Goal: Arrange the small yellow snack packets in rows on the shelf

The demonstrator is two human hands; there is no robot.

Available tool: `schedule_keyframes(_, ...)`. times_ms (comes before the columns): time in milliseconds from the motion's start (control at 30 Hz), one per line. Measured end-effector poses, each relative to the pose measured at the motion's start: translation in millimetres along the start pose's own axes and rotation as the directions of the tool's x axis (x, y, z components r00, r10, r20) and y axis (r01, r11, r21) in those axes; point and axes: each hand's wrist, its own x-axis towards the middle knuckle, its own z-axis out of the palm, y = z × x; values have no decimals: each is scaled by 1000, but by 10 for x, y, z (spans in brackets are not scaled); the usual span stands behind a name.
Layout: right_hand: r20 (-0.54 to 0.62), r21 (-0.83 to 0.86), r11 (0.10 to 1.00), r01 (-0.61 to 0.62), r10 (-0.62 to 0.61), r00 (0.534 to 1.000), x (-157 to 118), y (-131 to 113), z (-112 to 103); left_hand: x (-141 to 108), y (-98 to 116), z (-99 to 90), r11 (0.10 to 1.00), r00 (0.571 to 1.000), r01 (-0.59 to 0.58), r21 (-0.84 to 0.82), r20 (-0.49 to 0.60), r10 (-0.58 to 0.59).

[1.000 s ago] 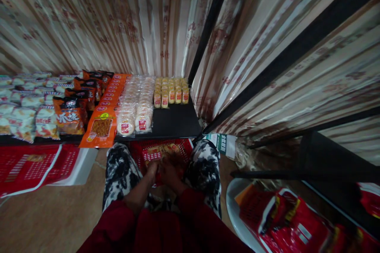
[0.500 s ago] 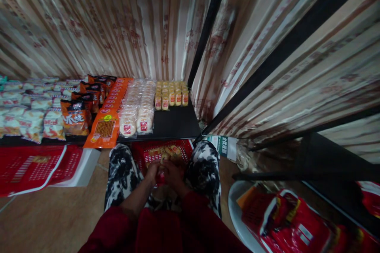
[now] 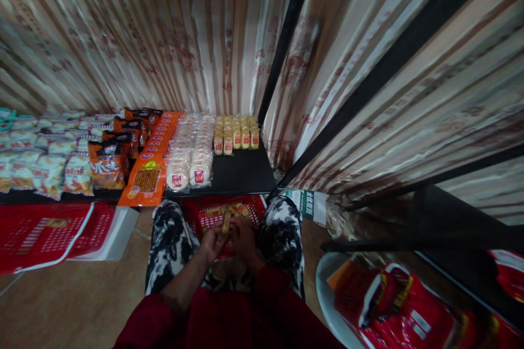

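Between my knees stands a red plastic basket (image 3: 260, 208) with several small yellow-wrapped snack packets (image 3: 241, 209) inside. My left hand (image 3: 212, 244) is closed on the lower end of one yellow snack packet (image 3: 226, 222), which points up and away from me. Close against it, my right hand (image 3: 242, 237) has its fingers curled at the packet's right side. My own hands partly hide what lies deeper in the basket. On the black shelf (image 3: 243, 174) just beyond, similar yellow packets (image 3: 236, 133) stand in short rows.
Left along the shelf lie white round crackers (image 3: 200, 169), an orange snack strip (image 3: 143, 182), orange-black bags (image 3: 107, 166) and pale bags (image 3: 47, 174). Another red basket (image 3: 77, 229) is on the floor at left. Red packages (image 3: 413, 305) fill the lower right. Black posts (image 3: 286, 38) rise before a curtain.
The yellow packet now stands up visibly between my hands. My right hand has shifted slightly right, and my left hand has dropped a little. The view has tilted slightly.
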Motion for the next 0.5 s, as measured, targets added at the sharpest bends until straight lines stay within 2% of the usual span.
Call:
schedule_keyframes(200,-6,-6,998,-67,67,998,68,-64,-59,-50,37,33,994,990,93,-64,114,-86)
schedule_keyframes(500,13,1,993,-120,120,993,129,-64,-48,-66,72,-26,953,959,252,-166,173,-223)
